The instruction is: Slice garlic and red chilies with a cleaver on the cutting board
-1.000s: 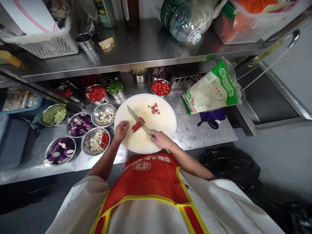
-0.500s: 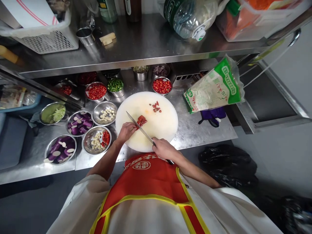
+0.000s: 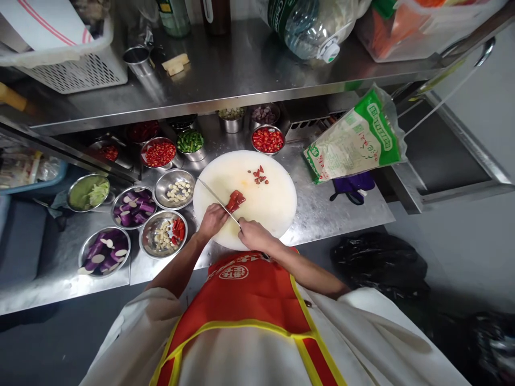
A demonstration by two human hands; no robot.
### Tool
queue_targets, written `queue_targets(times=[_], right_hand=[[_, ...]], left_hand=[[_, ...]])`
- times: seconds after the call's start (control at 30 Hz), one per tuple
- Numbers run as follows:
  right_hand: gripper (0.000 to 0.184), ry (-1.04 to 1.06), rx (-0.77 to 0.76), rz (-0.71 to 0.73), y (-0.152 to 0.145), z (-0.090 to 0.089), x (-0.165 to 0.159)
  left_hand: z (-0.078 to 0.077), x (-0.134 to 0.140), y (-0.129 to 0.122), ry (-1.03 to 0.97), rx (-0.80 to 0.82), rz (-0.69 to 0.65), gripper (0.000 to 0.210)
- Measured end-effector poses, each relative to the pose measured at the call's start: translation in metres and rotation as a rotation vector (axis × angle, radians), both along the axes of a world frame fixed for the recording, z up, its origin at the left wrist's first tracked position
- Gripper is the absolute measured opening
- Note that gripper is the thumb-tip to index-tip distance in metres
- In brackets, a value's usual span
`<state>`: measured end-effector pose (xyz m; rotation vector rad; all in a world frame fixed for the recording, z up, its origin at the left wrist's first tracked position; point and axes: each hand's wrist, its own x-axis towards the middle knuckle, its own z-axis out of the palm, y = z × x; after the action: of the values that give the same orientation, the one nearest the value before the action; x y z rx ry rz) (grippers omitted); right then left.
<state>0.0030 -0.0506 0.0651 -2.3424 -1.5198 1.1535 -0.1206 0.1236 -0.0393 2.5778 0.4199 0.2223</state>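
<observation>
A round white cutting board (image 3: 265, 214) lies on the steel counter before me. My left hand (image 3: 213, 220), fingers bunched, presses a glossy dark red piece of food (image 3: 235, 200) onto the board; whether it is pepper or meat I cannot tell. In my right hand (image 3: 254, 235) is a long-bladed knife (image 3: 217, 198). Its blade slants across the near end of the red piece, right beside my left fingertips, and its handle is hidden in my grip. Small red cut bits (image 3: 259, 175) are scattered toward the back of the board.
Left of the board stand steel bowls of garlic cloves (image 3: 179, 191), garlic with red pepper (image 3: 169, 235) and purple eggplant (image 3: 105, 252). Behind it are cups of chopped red chili (image 3: 267, 140) and green pepper (image 3: 190, 141). A steel shelf (image 3: 241, 86) overhangs the back; a green-white bag (image 3: 356, 139) leans right.
My right hand has moved left and slightly forward with the knife, so the blade reaches farther toward the board's left edge. My left hand stays on the red piece.
</observation>
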Motion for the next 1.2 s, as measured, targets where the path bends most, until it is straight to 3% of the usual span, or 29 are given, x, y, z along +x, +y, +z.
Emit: queue_targets(times=[0.13,0.37,0.57,0.8,0.93,1.03,1.13,1.2], right_hand=[[0.029,0.005,0.019,0.002,-0.006,0.001,-0.001],[0.017,0.091,-0.018,-0.032,-0.067,-0.001,0.020],[0.011,0.242,0.048,-0.069,-0.098,-0.009,0.037],[0.012,0.437,0.040,-0.204,-0.105,-0.014,0.035],[0.022,0.579,-0.024,-0.306,-0.105,-0.015,0.033],[0.031,0.606,-0.049,-0.339,-0.106,-0.017,0.033],[0.041,0.612,-0.065,-0.371,-0.107,-0.019,0.034],[0.043,0.600,-0.053,-0.393,-0.107,-0.019,0.035]], left_hand=[[0.003,-0.003,-0.011,0.029,0.069,0.054,0.019],[0.015,0.014,-0.014,0.226,0.041,0.408,0.024],[0.033,0.023,-0.014,0.358,0.111,0.347,0.022],[0.043,0.034,-0.023,0.439,0.100,0.327,0.028],[0.044,0.025,-0.020,0.435,0.005,0.487,0.026],[0.042,-0.003,-0.016,0.343,-0.111,0.684,0.017],[0.039,-0.047,-0.007,0.114,-0.407,0.973,0.005],[0.043,-0.077,0.011,-0.159,-0.681,1.113,0.007]])
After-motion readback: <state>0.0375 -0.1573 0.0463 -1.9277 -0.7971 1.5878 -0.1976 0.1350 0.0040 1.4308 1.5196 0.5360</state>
